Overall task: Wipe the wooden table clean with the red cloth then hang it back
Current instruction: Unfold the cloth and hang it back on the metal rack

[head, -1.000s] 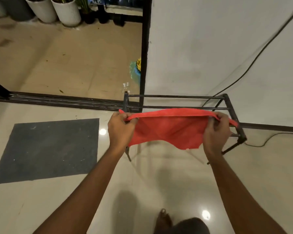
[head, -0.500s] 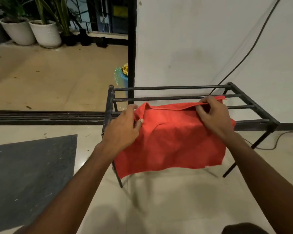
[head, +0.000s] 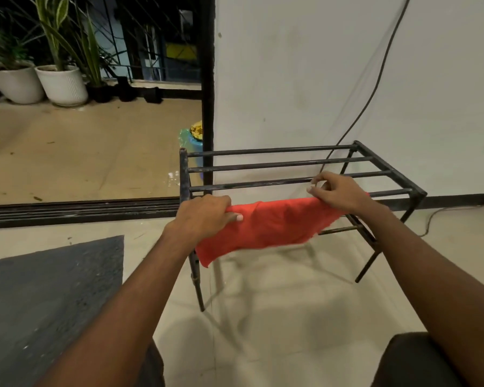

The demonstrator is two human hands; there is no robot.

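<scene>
The red cloth (head: pixel 266 227) hangs over the front bar of a black metal rack (head: pixel 288 163) that stands against the white wall. My left hand (head: pixel 204 216) grips the cloth's left end at the rack's front left corner. My right hand (head: pixel 338 191) rests on the cloth's right end, with thumb and forefinger lifted and pinched above it; whether they hold fabric I cannot tell. The cloth's lower edge droops below the bar toward the left. No wooden table is in view.
A grey mat (head: pixel 48 297) lies on the tiled floor at the left. A sliding door track (head: pixel 76 210) and black door frame (head: pixel 207 88) border a balcony with white plant pots (head: pixel 62 85). A black cable (head: pixel 375 79) runs down the wall.
The cloth has gone from spread in front of the rack to draped lower over the front bar. My right hand has lifted its fingers; the view has moved closer.
</scene>
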